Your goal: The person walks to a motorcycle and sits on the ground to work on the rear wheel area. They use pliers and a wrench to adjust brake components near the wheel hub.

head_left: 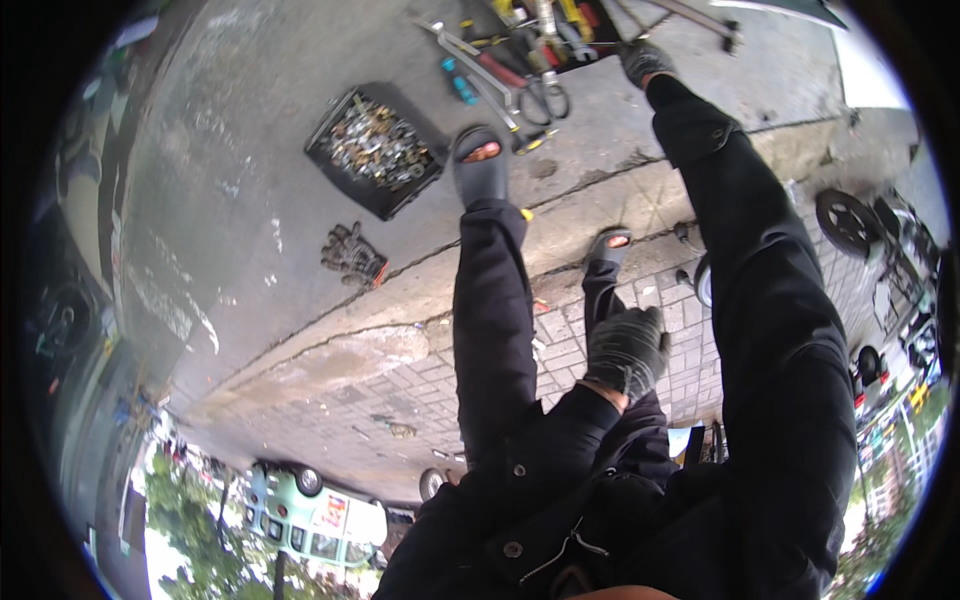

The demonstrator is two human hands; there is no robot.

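My left hand [628,352], in a grey knit glove, is held in front of my body above my right leg. Its fingers are curled in, hiding whatever they may hold. Far out at the upper right, my right hand [648,65] wears a similar glove and is low by the edge of a dark tool mat [598,62]. Its fingers look closed, with a thin rod end beside them; what they hold is unclear. Pliers, wrenches and yellow-handled tools [545,30] lie on and around that mat. Scissors [545,100] with dark handles rest nearby.
A black bin [432,180] of small metal parts stands left of my sandal [482,180]. Beside it lie a loose glove [352,255] and a teal-handled tool [458,80]. A hammer-like tool [728,38] is beyond my right hand. A raised curb edge [400,270] crosses toward brick paving.
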